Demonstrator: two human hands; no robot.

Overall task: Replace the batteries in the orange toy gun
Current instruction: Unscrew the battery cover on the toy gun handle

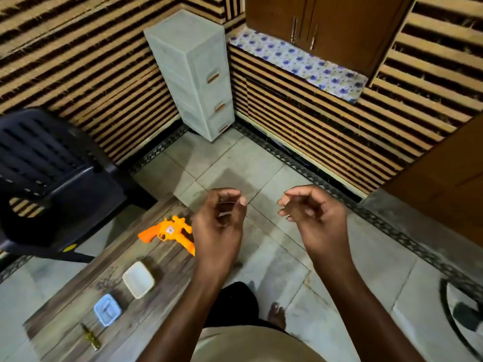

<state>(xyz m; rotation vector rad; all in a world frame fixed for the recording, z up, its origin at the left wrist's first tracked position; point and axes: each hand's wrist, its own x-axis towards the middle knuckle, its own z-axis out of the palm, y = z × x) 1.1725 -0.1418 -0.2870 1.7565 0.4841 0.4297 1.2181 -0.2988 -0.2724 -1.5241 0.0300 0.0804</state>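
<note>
A dark chair [49,178] stands far left of the worktop [78,291]. The orange toy gun [170,231] lies at the worktop's far edge. Nearer sit a white dish [138,279], a blue tray [107,309] and a screwdriver [91,337]. The left hand [219,223] and the right hand [311,212] hover apart over tiled floor, fingers loosely curled, holding nothing.

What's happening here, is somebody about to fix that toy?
A person stands over a low wooden table, both hands raised and holding nothing: the left hand and right hand hang loosely curled above the floor. The orange toy gun lies untouched on the table. Nearer the person sit a white dish, a small blue tray and a screwdriver-like tool. Nothing looks started yet.
</note>
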